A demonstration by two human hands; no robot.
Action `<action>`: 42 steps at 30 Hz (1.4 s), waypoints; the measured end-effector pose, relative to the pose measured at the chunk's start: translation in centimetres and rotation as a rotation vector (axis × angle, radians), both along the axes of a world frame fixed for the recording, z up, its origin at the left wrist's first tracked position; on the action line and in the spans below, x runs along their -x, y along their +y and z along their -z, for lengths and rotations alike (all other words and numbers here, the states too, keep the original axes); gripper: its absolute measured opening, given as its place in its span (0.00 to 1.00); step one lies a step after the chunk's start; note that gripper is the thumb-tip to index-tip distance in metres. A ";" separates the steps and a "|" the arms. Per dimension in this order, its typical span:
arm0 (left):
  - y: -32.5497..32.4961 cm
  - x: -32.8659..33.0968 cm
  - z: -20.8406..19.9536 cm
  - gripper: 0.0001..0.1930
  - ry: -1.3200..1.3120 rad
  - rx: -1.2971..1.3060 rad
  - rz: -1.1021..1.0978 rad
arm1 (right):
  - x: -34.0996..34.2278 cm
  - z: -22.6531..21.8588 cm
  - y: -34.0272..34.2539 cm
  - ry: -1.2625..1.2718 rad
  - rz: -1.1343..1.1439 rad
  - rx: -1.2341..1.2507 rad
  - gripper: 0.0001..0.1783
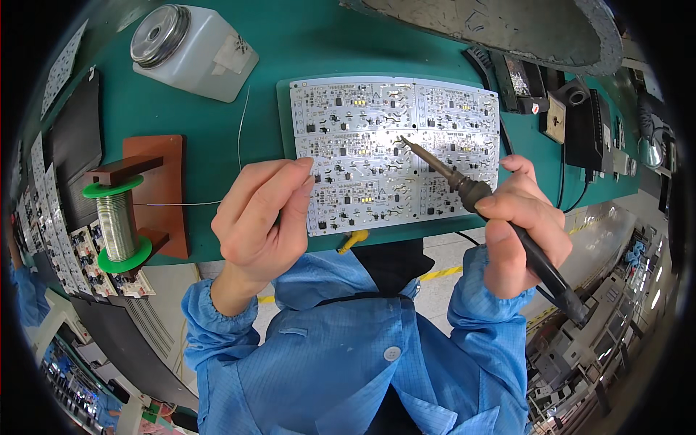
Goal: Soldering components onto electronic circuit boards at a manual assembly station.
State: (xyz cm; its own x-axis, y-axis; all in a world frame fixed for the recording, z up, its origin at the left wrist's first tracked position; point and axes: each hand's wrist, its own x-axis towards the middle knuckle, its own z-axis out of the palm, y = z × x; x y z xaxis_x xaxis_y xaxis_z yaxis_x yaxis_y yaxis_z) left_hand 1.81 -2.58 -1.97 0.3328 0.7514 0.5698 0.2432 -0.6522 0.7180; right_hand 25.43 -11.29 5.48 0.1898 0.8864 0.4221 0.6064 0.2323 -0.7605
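A white panel of circuit boards (359, 170), dotted with small components, lies on the green mat in front of me. My right hand (528, 226) is wrapped round the dark handle of a soldering iron (462, 185). The iron's tip is over the upper middle of the panel; whether it touches, I cannot tell. Beside the panel's left edge, my left hand (262, 212) has its fingertips pinched together. Thin solder wire (181, 204) runs to this hand from a green-flanged spool (116, 223) on a brown stand (168, 210); its end is hidden by the fingers.
A white bottle with a metal lid (206, 58) stands at the far left. Black equipment with cables (589, 138) sits at the right. A large grey rounded object (500, 25) overhangs the far edge. More circuit boards (47, 217) line the left side. Something yellow (353, 241) lies at the near edge.
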 end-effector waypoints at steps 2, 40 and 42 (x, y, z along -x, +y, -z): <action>0.0 0.0 0.0 0.13 -0.003 0.001 0.000 | -0.1 0.1 -0.1 0.015 0.003 -0.012 0.11; 0.0 1.1 -0.2 0.08 0.038 0.323 -0.136 | -3.6 5.8 -3.2 -0.044 0.465 -0.215 0.30; 0.1 1.0 -0.3 0.07 0.039 0.358 -0.127 | -5.1 6.8 -2.6 -0.056 0.459 -0.165 0.26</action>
State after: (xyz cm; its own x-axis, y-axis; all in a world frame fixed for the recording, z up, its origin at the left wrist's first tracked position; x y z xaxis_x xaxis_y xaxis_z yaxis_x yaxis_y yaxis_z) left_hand 0.82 -2.49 -1.64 0.2410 0.9372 0.2522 0.3377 -0.3245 0.8835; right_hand 30.56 -13.93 -1.31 0.5184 0.6368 0.5707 0.7131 0.0463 -0.6995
